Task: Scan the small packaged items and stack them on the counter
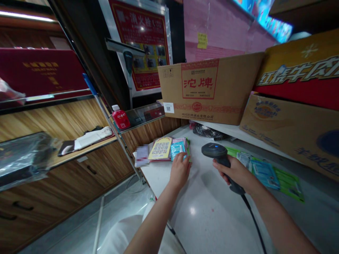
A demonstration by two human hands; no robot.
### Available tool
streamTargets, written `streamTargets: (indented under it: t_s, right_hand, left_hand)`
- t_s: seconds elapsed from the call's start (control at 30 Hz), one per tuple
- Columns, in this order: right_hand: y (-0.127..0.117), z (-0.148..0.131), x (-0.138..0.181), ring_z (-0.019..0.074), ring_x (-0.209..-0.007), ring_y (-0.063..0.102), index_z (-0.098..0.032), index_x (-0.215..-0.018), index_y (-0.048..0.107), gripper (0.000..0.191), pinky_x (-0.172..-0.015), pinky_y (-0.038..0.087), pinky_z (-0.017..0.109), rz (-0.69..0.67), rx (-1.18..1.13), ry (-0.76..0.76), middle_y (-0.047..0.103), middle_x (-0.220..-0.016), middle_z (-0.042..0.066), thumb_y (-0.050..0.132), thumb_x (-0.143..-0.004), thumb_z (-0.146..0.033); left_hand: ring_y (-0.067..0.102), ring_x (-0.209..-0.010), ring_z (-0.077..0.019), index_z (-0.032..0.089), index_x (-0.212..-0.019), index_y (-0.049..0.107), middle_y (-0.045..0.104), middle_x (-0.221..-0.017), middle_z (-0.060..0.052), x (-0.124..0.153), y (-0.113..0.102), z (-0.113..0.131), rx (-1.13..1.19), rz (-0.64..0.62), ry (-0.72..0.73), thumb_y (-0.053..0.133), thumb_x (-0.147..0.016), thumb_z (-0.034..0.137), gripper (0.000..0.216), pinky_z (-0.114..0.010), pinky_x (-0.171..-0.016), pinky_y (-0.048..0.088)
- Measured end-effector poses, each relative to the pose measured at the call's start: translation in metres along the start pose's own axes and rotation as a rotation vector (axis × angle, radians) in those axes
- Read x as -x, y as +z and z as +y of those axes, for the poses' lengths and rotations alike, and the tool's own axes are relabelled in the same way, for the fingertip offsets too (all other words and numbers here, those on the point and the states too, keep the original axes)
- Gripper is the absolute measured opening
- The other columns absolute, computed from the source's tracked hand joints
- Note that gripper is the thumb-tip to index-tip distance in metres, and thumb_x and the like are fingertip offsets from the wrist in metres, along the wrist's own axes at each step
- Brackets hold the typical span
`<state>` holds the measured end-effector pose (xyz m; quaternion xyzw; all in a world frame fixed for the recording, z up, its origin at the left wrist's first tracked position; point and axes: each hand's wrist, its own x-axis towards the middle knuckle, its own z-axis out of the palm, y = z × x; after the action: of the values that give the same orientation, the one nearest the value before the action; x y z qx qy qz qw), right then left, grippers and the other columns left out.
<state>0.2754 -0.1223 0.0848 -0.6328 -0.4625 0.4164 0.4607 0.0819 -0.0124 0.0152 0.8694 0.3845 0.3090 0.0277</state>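
My right hand is wrapped around the grip of a black barcode scanner. A small blue light shows on the scanner's head, and its cable runs down toward the bottom edge. My left hand has its bent fingers at the lower right edge of a blue packet, which lies on a small pile. Part of that packet is hidden under the fingers. Beside it in the pile is a yellow card printed with codes. More blue and green packets lie flat on the counter behind my right hand.
The white counter holds the packets. Large cardboard boxes stand along its back and right. A red bottle sits on a ledge at left, near a blue-tipped pole. A black bag lies under the boxes.
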Motion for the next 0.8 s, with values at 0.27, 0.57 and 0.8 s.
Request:
streamTargets:
  t_s: [0.27, 0.57, 0.8]
  right_hand:
    - [-0.06, 0.013, -0.004, 0.0063, -0.033, 0.042, -0.02, -0.081, 0.053, 0.027, -0.031, 0.036, 0.018, 0.2, 0.023, 0.009, 0.05, -0.047, -0.01, 0.07, -0.071, -0.04]
    - [-0.086, 0.022, -0.005, 0.007, -0.034, 0.044, -0.021, -0.078, 0.054, 0.03, -0.032, 0.037, 0.019, 0.244, -0.001, 0.014, 0.051, -0.048, -0.009, 0.072, -0.071, -0.043]
    - [-0.085, 0.026, -0.01, 0.0079, -0.033, 0.045, -0.021, -0.072, 0.054, 0.029, -0.032, 0.037, 0.02, 0.284, -0.019, 0.039, 0.051, -0.046, -0.007, 0.071, -0.072, -0.044]
  left_hand:
    - [0.056, -0.104, -0.0242, 0.016, -0.102, 0.069, 0.064, -0.108, -0.011, -0.024, 0.043, 0.051, 0.244, -0.205, 0.08, 0.058, -0.083, 0.015, 0.022, -0.039, -0.094, 0.046]
    - [0.06, -0.098, -0.0229, 0.016, -0.1, 0.069, 0.069, -0.1, -0.01, -0.072, 0.096, 0.096, 0.284, -0.258, -0.271, 0.06, -0.083, 0.026, 0.022, -0.033, -0.089, 0.044]
    - [0.059, -0.105, -0.0317, 0.014, -0.109, 0.06, 0.066, -0.108, -0.018, -0.089, 0.108, 0.129, 0.141, -0.255, -0.577, 0.078, -0.064, 0.054, 0.063, -0.037, -0.085, 0.044]
